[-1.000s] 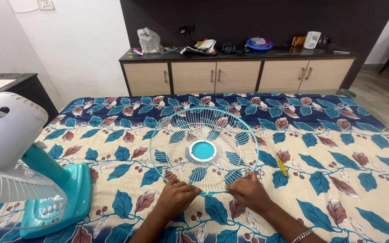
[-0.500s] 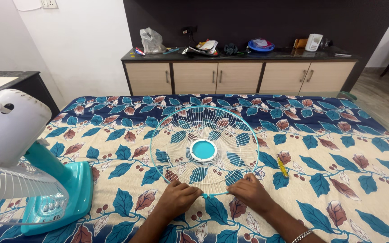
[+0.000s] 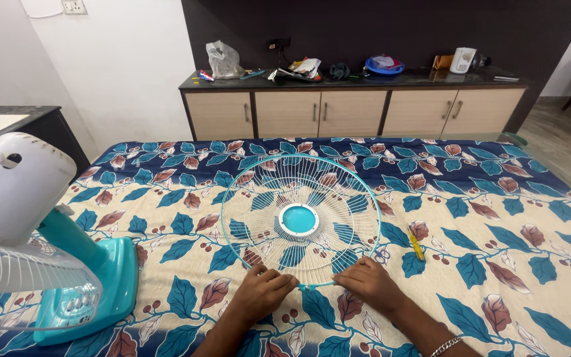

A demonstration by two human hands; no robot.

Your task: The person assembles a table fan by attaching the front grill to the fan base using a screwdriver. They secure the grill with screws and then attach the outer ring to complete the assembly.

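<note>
You are bent over a bed (image 3: 497,218) spread with a cream and navy sheet printed in teal and rust leaves; it fills nearly the whole view. Beyond your grip, against a dark wall, runs a long sideboard (image 3: 351,109) with beige cabinet doors and a black tabletop strewn with small clutter: a crumpled clear plastic bag (image 3: 221,61), a blue dish (image 3: 384,65), a small white appliance (image 3: 462,59). A white wall with a socket closes the room further off and to the left.

To the left of your grip stands a table fan body (image 3: 41,244), white motor housing on a teal plastic base, its white wire rear guard tilted toward you.

Directly ahead of your grip lies the round white wire fan guard (image 3: 299,220) with a teal rim and teal centre disc, flat on the sheet. Your left hand (image 3: 262,291) and right hand (image 3: 368,283) each close their grip on the near edge of the rim, either side of a small teal clip (image 3: 310,287). A small yellow-handled screwdriver (image 3: 416,244) lies on the sheet just right of the guard, beyond your right hand.
</note>
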